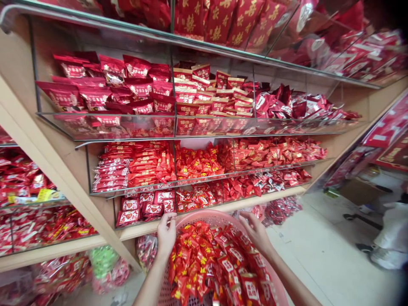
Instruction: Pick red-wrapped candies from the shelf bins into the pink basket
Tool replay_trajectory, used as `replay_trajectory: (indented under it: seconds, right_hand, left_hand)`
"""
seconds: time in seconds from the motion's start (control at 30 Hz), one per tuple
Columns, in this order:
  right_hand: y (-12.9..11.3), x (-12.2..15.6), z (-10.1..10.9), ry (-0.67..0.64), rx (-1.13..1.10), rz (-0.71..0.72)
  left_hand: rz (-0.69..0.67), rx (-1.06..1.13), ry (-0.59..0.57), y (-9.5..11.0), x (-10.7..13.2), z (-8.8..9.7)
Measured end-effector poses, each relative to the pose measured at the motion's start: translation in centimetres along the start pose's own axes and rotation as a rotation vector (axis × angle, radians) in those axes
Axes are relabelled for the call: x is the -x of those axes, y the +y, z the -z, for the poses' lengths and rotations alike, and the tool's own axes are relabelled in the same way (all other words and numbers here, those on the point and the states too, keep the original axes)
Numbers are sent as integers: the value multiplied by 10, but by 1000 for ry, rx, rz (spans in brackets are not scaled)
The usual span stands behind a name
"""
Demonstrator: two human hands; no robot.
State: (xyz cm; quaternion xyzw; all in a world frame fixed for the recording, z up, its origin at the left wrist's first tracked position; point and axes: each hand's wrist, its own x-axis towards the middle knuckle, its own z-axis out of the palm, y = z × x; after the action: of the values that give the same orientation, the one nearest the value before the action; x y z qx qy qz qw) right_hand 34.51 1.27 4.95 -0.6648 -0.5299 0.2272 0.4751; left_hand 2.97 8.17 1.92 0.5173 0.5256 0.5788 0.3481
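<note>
A round pink plastic basket (pixel 213 217) sits low in front of me, heaped with several red and gold wrapped sweets (pixel 210 263). My left hand (pixel 166 233) grips the basket's far rim on the left, fingers curled over the edge. My right hand (pixel 255 230) holds the far rim on the right in the same way. Both forearms reach up from the bottom of the picture. Just beyond the basket is the lowest clear bin of red heart-printed packets (pixel 145 209).
Tiered clear acrylic bins (pixel 178 127) on a pale wooden shelf unit (pixel 47 161) hold red sweet packets. More bags lie on the floor under the shelves (pixel 105 265). At right is tiled floor (pixel 321 250), a cardboard box (pixel 360 191) and white bags (pixel 393 231).
</note>
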Motion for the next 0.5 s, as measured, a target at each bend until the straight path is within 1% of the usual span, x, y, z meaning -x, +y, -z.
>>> replay_trajectory:
  seconds: [0.07, 0.13, 0.23, 0.3, 0.37, 0.4, 0.47, 0.5]
  right_hand:
    - [17, -1, 16, 54, -36, -77]
    - [29, 0, 25, 58, -80, -142]
    - [38, 7, 27, 6, -125, -210]
    - [39, 13, 25, -39, -197, -290]
    - [38, 18, 21, -103, -332, -424]
    - [37, 20, 20, -151, -416, -494]
    - [34, 22, 19, -266, -571, -592]
    - [32, 23, 20, -328, -632, -611]
  left_hand:
    - [12, 5, 5, 1, -1, 1]
    - [27, 19, 10, 3, -3, 2]
    - [51, 32, -1, 9, -3, 7]
    - [59, 27, -24, 13, 4, 15]
    - [74, -12, -50, 14, 19, 30]
    - [75, -47, -38, 12, 29, 39]
    - [68, -121, -5, 7, 57, 58]
    - [77, -156, 7, 4, 73, 66]
